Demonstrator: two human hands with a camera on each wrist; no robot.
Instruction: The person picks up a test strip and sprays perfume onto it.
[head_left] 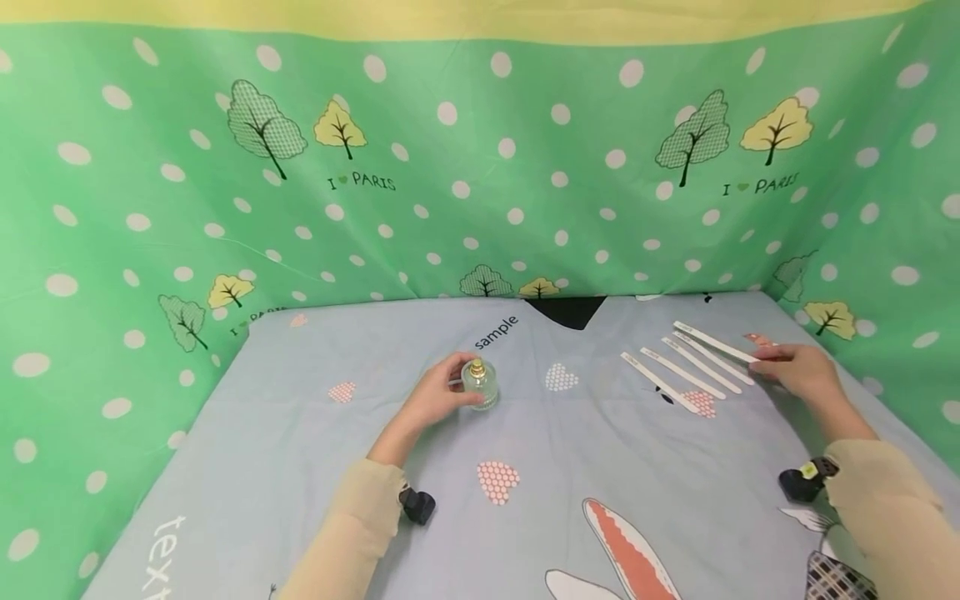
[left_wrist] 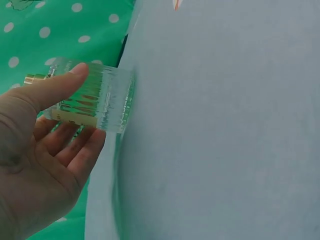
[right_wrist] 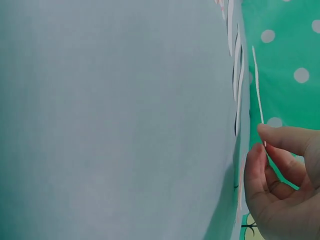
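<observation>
A small round perfume bottle (head_left: 482,386) of clear glass with a gold spray neck stands upright on the cloth near the middle. My left hand (head_left: 442,390) grips it from the left side, thumb and fingers on opposite sides of the glass (left_wrist: 115,95). At the right, my right hand (head_left: 801,372) pinches the near end of a thin white paper strip (head_left: 712,340). In the right wrist view that strip (right_wrist: 258,85) sticks out from between thumb and fingertips, lifted off the cloth. Several similar white strips (head_left: 660,382) lie side by side just left of it, with small print at their far ends.
A pale blue-grey printed cloth (head_left: 420,533) covers the table. Green polka-dot fabric (head_left: 465,167) hangs as walls at the back and both sides, meeting the table's far edge. Black wrist cameras (head_left: 417,505) are strapped on both wrists.
</observation>
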